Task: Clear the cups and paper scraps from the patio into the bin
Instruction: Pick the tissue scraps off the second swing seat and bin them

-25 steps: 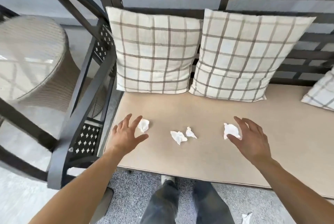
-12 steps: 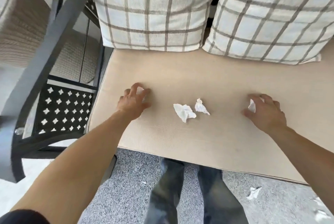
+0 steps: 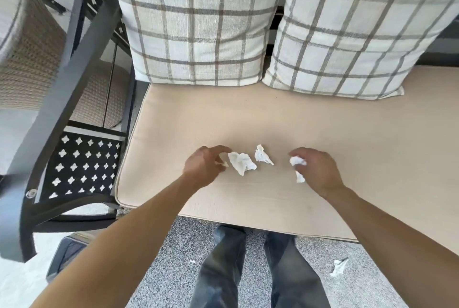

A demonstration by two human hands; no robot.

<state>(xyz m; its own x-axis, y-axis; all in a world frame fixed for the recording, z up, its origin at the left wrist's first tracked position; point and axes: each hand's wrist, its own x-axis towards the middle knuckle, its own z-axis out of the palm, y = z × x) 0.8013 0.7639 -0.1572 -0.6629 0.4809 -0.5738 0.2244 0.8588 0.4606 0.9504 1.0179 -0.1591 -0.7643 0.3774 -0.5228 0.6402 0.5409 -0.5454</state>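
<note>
On the seat cushion (image 3: 323,133), both hands (image 3: 203,168) (image 3: 316,171) clutch crumpled white paper scraps (image 3: 296,161).

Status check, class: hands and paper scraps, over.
Right hand grips a scrap. Left hand reaching larger scrap. Nothing blocking.

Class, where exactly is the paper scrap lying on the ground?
In the head view, the scrap lies on the grey floor at lower right, in front of the seat cushion, right of the person's legs.

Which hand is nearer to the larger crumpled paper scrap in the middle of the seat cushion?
Left. The left hand is just beside the larger scrap, fingertips nearly touching it; the right hand is farther, beyond the smaller scrap.
</note>
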